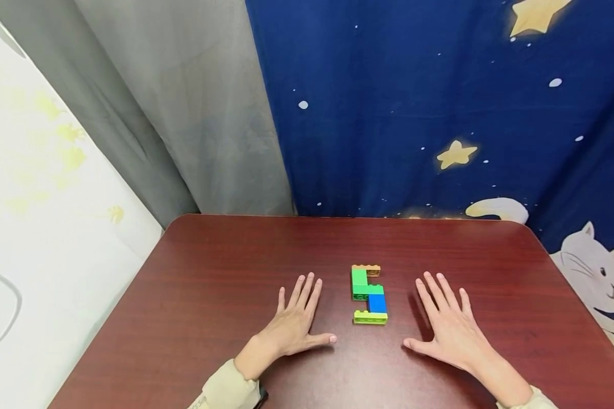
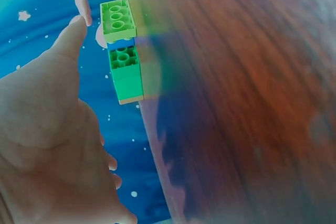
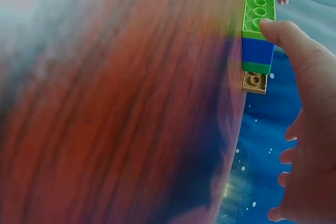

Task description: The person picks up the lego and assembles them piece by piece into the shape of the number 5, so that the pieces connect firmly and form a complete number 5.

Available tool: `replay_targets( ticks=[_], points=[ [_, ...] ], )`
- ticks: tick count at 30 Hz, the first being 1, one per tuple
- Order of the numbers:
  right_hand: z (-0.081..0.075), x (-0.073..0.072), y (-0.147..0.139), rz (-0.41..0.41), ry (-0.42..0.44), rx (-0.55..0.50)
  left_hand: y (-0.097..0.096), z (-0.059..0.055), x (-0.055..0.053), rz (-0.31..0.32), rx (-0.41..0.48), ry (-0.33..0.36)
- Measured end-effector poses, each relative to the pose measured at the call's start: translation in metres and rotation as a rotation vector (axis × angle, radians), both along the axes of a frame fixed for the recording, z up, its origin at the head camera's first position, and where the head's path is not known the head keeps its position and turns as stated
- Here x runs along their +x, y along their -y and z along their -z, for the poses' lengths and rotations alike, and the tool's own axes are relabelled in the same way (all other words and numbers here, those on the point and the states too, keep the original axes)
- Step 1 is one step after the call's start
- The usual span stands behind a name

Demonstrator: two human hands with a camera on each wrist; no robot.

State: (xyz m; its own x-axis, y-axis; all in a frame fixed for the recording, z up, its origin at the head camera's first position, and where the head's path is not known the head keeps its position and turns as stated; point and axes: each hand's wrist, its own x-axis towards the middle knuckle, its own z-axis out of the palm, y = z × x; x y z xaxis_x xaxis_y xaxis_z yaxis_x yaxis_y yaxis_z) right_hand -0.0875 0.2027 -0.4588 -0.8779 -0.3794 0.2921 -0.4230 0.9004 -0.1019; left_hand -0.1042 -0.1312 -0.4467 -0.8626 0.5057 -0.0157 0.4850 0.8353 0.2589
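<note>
Joined toy building bricks lie on the table between my two hands, in a stepped S shape. At the far end is a tan-orange brick (image 1: pixel 366 268), then green bricks (image 1: pixel 360 281), a blue brick (image 1: pixel 377 304) and a lime brick (image 1: pixel 370 318) nearest me. Left of them, my left hand (image 1: pixel 294 326) rests with fingers straight and thumb pointing inward. On the other side my right hand (image 1: pixel 452 329) is spread the same way. Neither hand touches the bricks. Both wrist views show the lime brick's hollow underside (image 2: pixel 118 19) facing the camera.
The dark red-brown wooden table (image 1: pixel 225 272) has rounded far corners. Behind it hang a grey curtain (image 1: pixel 199 113) and a blue curtain (image 1: pixel 389 113) with stars and a cat. A white surface (image 1: pixel 41 227) borders the left side.
</note>
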Motion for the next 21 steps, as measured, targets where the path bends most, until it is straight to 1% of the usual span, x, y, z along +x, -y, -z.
replay_targets(
  ticks=[10, 15, 18, 21],
  points=[
    [-0.0003, -0.0016, -0.0005, 0.0, 0.005, -0.009, -0.004, 0.0003, -0.0039, 0.006, 0.006, 0.03],
    [-0.0014, 0.0007, -0.0009, 0.009, 0.012, -0.009, -0.003, 0.001, -0.0021, 0.012, 0.017, 0.035],
    [-0.0015, 0.0029, -0.0009, 0.014, 0.025, -0.007, -0.0019, 0.0011, -0.001, 0.014, 0.022, 0.028],
    [-0.0012, 0.0056, -0.0013, 0.022, 0.042, -0.015, -0.0007, 0.0004, -0.0004, 0.017, 0.023, 0.036]
  ],
)
